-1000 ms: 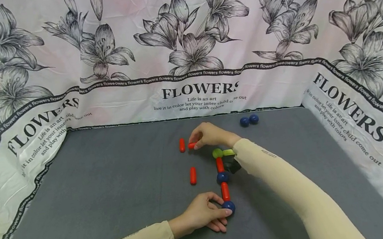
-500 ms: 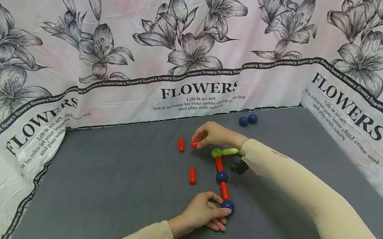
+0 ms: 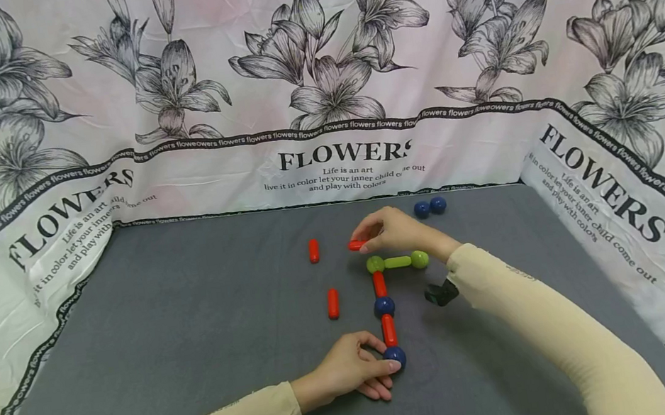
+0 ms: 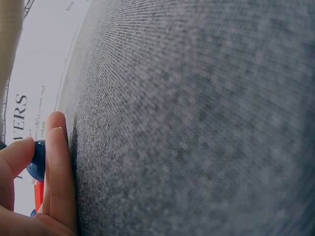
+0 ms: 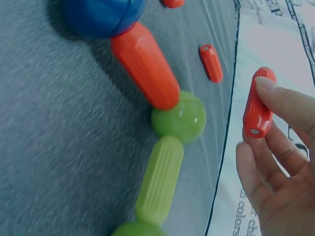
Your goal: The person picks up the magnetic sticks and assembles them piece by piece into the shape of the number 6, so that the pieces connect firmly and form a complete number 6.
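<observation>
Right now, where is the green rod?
In the head view, the green rod lies just right of centre, directly between two green balls and below the right hand in the picture.

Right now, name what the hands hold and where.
Left hand: the nearest blue ball, by its sides. Right hand: a red rod, thumb near one end.

Grey tabletop (image 3: 183, 330): finely ribbed cloth face.
Rod-and-ball chain (image 3: 389, 330): blue and red from near to far, turning right in green at the far end.
Loose red rods (image 3: 333, 303): two, left of chain, one farther, one nearer.
Blue ball pair (image 3: 422, 209): side by side, far right.
</observation>
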The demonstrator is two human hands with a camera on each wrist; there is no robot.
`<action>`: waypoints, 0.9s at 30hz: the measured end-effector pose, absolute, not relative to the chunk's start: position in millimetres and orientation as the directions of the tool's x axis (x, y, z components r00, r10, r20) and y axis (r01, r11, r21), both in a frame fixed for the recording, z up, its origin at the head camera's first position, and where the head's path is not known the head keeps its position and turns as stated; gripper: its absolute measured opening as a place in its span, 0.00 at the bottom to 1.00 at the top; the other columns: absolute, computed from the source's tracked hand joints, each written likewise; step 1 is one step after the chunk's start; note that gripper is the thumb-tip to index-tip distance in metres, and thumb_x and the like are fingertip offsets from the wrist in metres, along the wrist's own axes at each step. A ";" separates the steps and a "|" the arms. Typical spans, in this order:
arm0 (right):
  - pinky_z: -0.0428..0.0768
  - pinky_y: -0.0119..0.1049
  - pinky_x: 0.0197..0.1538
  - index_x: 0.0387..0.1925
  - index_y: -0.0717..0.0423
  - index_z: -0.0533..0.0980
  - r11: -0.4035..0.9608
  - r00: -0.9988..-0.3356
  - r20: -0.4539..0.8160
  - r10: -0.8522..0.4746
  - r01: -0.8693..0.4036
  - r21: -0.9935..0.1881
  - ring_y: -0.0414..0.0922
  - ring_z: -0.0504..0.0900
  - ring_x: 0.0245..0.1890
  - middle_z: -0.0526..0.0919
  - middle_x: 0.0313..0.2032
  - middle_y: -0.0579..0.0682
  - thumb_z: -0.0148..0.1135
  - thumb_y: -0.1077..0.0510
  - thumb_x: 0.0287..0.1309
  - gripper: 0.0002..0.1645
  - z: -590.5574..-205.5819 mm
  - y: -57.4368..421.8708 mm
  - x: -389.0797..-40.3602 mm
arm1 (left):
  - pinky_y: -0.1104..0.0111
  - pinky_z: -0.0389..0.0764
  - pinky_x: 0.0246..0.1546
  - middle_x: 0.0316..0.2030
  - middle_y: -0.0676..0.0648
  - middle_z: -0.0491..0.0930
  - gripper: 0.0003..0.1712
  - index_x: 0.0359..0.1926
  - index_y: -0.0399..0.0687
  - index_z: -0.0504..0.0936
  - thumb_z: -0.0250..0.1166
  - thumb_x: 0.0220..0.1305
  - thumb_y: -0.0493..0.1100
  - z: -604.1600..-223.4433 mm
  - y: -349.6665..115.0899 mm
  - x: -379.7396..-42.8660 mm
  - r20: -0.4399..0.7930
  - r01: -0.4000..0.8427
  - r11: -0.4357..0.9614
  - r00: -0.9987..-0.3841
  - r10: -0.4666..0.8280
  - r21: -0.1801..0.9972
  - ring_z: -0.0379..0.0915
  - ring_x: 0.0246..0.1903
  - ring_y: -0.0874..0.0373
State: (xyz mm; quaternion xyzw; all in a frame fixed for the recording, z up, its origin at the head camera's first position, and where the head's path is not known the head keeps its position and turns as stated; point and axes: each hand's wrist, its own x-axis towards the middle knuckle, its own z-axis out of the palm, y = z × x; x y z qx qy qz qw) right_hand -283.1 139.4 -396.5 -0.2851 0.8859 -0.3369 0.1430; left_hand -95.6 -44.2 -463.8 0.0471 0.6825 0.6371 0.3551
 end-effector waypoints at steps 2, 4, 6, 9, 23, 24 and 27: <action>0.83 0.39 0.48 0.48 0.45 0.84 0.610 -0.804 -0.058 -0.592 -0.400 -0.685 0.43 0.84 0.42 0.88 0.44 0.47 0.72 0.54 0.57 0.16 -397.0 146.6 -281.9 | 0.71 0.84 0.20 0.23 0.46 0.85 0.18 0.47 0.42 0.75 0.71 0.61 0.43 -464.3 -44.0 -95.9 -0.424 -0.386 0.185 -0.745 0.515 0.904 0.82 0.18 0.61; 0.83 0.39 0.48 0.48 0.45 0.84 0.611 -0.813 -0.058 -0.580 -0.387 -0.690 0.43 0.84 0.43 0.88 0.44 0.46 0.72 0.54 0.57 0.16 -397.9 153.4 -280.2 | 0.70 0.84 0.20 0.23 0.45 0.85 0.18 0.47 0.41 0.75 0.71 0.61 0.43 -464.8 -43.8 -96.2 -0.419 -0.380 0.186 -0.747 0.515 0.906 0.82 0.18 0.61; 0.83 0.38 0.47 0.48 0.45 0.84 0.609 -0.817 -0.052 -0.575 -0.384 -0.694 0.43 0.84 0.42 0.88 0.45 0.47 0.72 0.54 0.57 0.16 -399.3 160.5 -277.9 | 0.70 0.84 0.20 0.23 0.45 0.85 0.18 0.47 0.41 0.75 0.71 0.61 0.43 -465.3 -43.6 -96.3 -0.418 -0.378 0.187 -0.748 0.515 0.907 0.82 0.18 0.61; 0.83 0.37 0.46 0.49 0.47 0.84 0.606 -0.821 -0.038 -0.570 -0.389 -0.694 0.43 0.84 0.41 0.88 0.46 0.49 0.72 0.54 0.56 0.17 -401.6 170.4 -273.2 | 0.71 0.84 0.20 0.23 0.45 0.85 0.18 0.47 0.41 0.75 0.71 0.61 0.43 -465.6 -43.3 -96.3 -0.421 -0.379 0.189 -0.747 0.516 0.906 0.82 0.18 0.61; 0.82 0.32 0.42 0.46 0.47 0.85 0.600 -0.841 -0.012 -0.541 -0.376 -0.706 0.40 0.82 0.38 0.88 0.43 0.48 0.75 0.53 0.53 0.17 -421.1 199.4 -235.7 | 0.71 0.83 0.19 0.22 0.46 0.84 0.18 0.46 0.41 0.75 0.71 0.61 0.42 -464.8 -41.9 -95.5 -0.417 -0.376 0.188 -0.757 0.503 0.907 0.82 0.18 0.61; 0.82 0.31 0.41 0.45 0.46 0.85 0.596 -0.838 -0.006 -0.546 -0.383 -0.706 0.39 0.82 0.38 0.88 0.43 0.48 0.75 0.53 0.52 0.17 -423.3 200.6 -232.5 | 0.71 0.83 0.19 0.22 0.46 0.84 0.18 0.46 0.41 0.75 0.71 0.61 0.42 -464.9 -41.7 -95.5 -0.417 -0.375 0.188 -0.757 0.503 0.908 0.82 0.18 0.61; 0.81 0.30 0.41 0.45 0.45 0.85 0.581 -0.826 0.000 -0.564 -0.397 -0.711 0.38 0.81 0.37 0.87 0.42 0.46 0.75 0.52 0.52 0.16 -430.6 203.0 -223.0 | 0.71 0.84 0.20 0.22 0.45 0.84 0.17 0.46 0.41 0.75 0.71 0.61 0.42 -464.9 -41.3 -95.0 -0.418 -0.375 0.189 -0.757 0.502 0.907 0.82 0.18 0.61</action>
